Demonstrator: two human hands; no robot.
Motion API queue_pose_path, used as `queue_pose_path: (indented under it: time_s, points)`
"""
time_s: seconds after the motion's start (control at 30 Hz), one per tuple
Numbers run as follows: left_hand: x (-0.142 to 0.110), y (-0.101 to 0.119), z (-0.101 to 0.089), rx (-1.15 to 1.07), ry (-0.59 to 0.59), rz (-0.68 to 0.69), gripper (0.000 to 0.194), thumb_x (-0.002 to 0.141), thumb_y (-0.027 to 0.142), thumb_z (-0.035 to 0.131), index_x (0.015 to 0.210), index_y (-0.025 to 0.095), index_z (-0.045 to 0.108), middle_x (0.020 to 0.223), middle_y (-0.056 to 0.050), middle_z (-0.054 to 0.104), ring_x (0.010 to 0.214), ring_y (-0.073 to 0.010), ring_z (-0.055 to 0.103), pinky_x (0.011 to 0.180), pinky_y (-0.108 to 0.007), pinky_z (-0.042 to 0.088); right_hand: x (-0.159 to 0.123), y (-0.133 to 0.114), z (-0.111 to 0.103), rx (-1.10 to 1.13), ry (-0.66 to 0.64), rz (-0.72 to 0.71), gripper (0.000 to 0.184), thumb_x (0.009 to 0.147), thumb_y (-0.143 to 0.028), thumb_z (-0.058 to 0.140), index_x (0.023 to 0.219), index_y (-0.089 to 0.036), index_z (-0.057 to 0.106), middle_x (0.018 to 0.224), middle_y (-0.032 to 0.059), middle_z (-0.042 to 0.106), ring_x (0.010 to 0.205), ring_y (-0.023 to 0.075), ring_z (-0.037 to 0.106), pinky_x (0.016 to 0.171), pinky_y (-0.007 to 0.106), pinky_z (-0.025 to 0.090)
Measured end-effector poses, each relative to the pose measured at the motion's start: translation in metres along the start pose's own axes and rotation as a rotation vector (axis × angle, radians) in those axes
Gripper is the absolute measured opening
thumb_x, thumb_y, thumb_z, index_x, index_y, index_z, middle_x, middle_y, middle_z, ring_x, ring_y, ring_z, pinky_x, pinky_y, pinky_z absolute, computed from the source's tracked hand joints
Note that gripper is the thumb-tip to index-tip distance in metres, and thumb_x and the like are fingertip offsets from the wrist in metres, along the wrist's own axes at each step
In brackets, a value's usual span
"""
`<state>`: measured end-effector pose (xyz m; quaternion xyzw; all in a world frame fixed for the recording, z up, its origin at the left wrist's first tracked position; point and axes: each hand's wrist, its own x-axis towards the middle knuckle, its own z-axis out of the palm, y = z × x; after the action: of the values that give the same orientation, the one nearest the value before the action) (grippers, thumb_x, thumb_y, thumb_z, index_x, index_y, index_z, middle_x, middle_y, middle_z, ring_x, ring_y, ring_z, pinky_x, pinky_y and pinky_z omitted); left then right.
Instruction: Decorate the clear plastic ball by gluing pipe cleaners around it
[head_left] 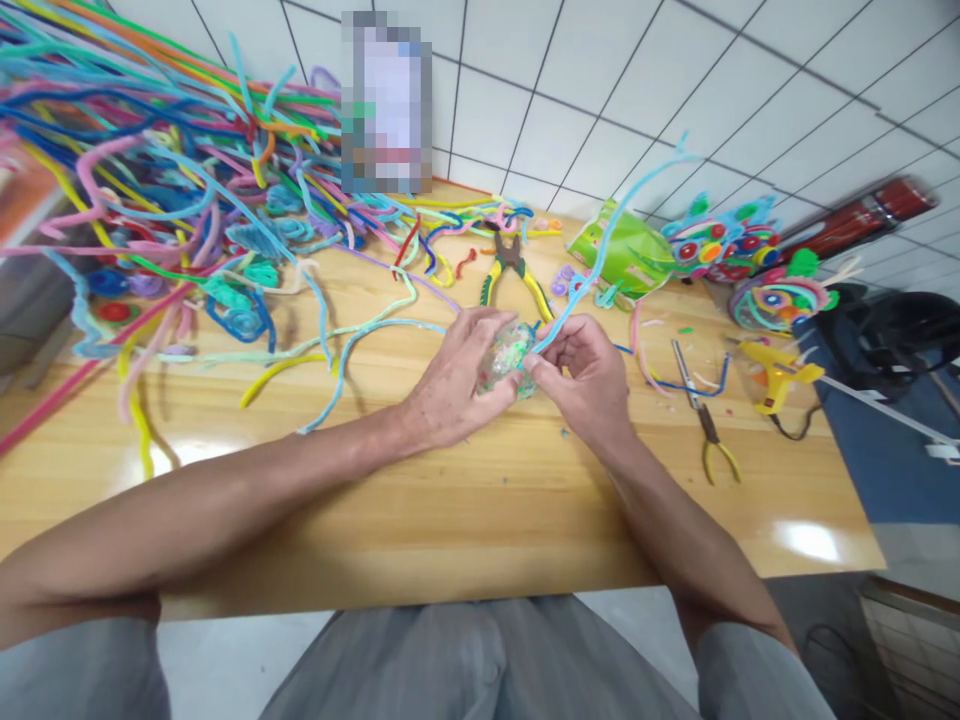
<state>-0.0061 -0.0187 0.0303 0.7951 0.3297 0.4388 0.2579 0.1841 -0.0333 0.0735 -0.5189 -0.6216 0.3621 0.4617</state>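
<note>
My left hand (465, 380) is closed round a small, rounded clear piece (504, 358) with green and multicoloured bits showing on it; what it is exactly I cannot make out. A light blue pipe cleaner (600, 258) is pinched between thumb and fingers of my right hand (585, 375), its near end against the clear piece. From there its long free end curves up and right toward the tiled wall. Just beyond my hands lie pliers (512, 275) with yellow-green handles, their jaws pointing away from me.
A heap of coloured pipe cleaners (187, 220) covers the left and back. At the right stand a green packet (626, 255), colourful mask-like crafts (784, 295) and a yellow glue gun (780, 375). Yellow-handled long pliers (709, 430) lie before them. The table's front edge (412, 603) is near my lap.
</note>
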Motion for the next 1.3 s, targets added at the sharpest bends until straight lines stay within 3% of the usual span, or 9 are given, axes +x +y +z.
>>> queue_pose_path:
  time_s: [0.27, 0.6, 0.8, 1.03, 1.3]
  points:
    - [0.003, 0.003, -0.004, -0.033, -0.017, -0.056, 0.044, 0.096, 0.028, 0.066, 0.137, 0.024, 0.050, 0.134, -0.012, 0.062, 0.127, -0.0260, 0.062, 0.110, -0.047, 0.057, 0.001, -0.004, -0.004, -0.030, -0.037, 0.049, 0.029, 0.077, -0.036, 0.085, 0.093, -0.027, 0.062, 0.072, -0.0060, 0.054, 0.063, 0.0123, 0.047, 0.056, 0.028, 0.038]
    - [0.001, 0.004, -0.003, -0.114, -0.041, -0.093, 0.044, 0.094, 0.026, 0.065, 0.136, 0.022, 0.049, 0.132, -0.012, 0.060, 0.125, -0.0265, 0.062, 0.107, -0.045, 0.056, 0.013, 0.006, -0.016, 0.127, -0.086, 0.103, 0.027, 0.079, -0.042, 0.087, 0.084, -0.025, 0.066, 0.074, -0.0043, 0.062, 0.069, 0.0142, 0.054, 0.065, 0.030, 0.044]
    - [0.002, 0.010, -0.007, -0.140, -0.093, -0.136, 0.043, 0.098, 0.028, 0.063, 0.137, 0.023, 0.048, 0.137, -0.013, 0.057, 0.129, -0.0277, 0.059, 0.109, -0.046, 0.056, 0.017, 0.018, -0.017, 0.140, -0.068, -0.001, 0.026, 0.076, -0.043, 0.093, 0.084, -0.026, 0.075, 0.098, -0.0004, 0.074, 0.096, 0.0198, 0.065, 0.091, 0.035, 0.050]
    - [0.000, 0.003, -0.004, -0.136, -0.078, -0.093, 0.046, 0.097, 0.027, 0.066, 0.139, 0.024, 0.047, 0.138, -0.012, 0.057, 0.131, -0.0277, 0.057, 0.115, -0.048, 0.052, 0.019, 0.018, -0.013, 0.307, -0.083, 0.166, 0.031, 0.073, -0.047, 0.095, 0.078, -0.025, 0.073, 0.100, 0.0002, 0.074, 0.093, 0.0185, 0.064, 0.092, 0.035, 0.051]
    - [-0.001, 0.002, -0.004, -0.133, -0.078, -0.076, 0.046, 0.098, 0.029, 0.067, 0.140, 0.026, 0.047, 0.139, -0.011, 0.057, 0.134, -0.0266, 0.057, 0.117, -0.046, 0.051, 0.019, 0.015, -0.008, 0.407, -0.079, 0.231, 0.044, 0.066, -0.058, 0.098, 0.073, -0.026, 0.069, 0.096, 0.0010, 0.073, 0.100, 0.0211, 0.065, 0.096, 0.037, 0.053]
